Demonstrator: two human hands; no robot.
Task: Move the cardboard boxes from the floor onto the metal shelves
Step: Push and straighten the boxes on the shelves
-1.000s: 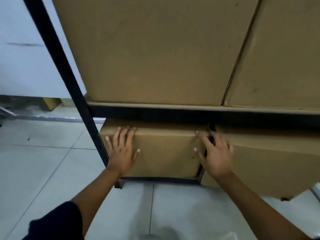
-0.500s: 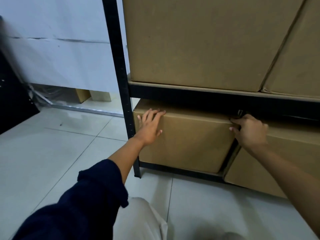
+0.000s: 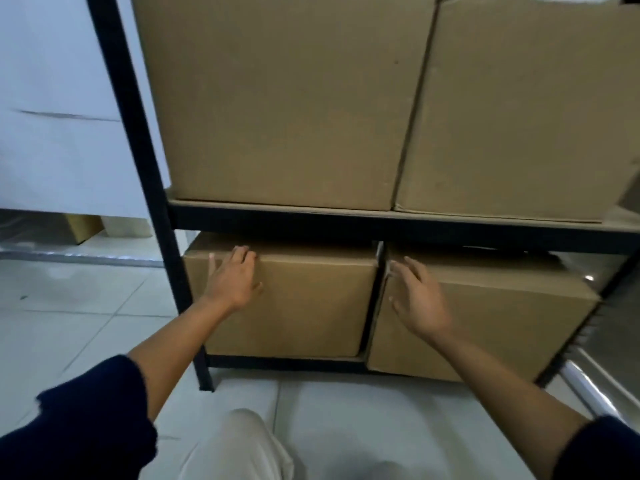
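Left hand (image 3: 232, 282) flat, fingers spread, on brown cardboard box (image 3: 287, 299) at bottom metal shelf's (image 3: 287, 362) left corner; right hand (image 3: 420, 299) open, beside.

A storeroom: black metal shelving (image 3: 346, 221) packed with plain cardboard boxes (image 3: 284, 98) over tiled floor (image 3: 69, 306).

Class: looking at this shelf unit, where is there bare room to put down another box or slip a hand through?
Bare tiled floor left of the black upright. A narrow gap between the lower boxes admits a hand at most. Both shelf levels are crowded, upper boxes side by side.
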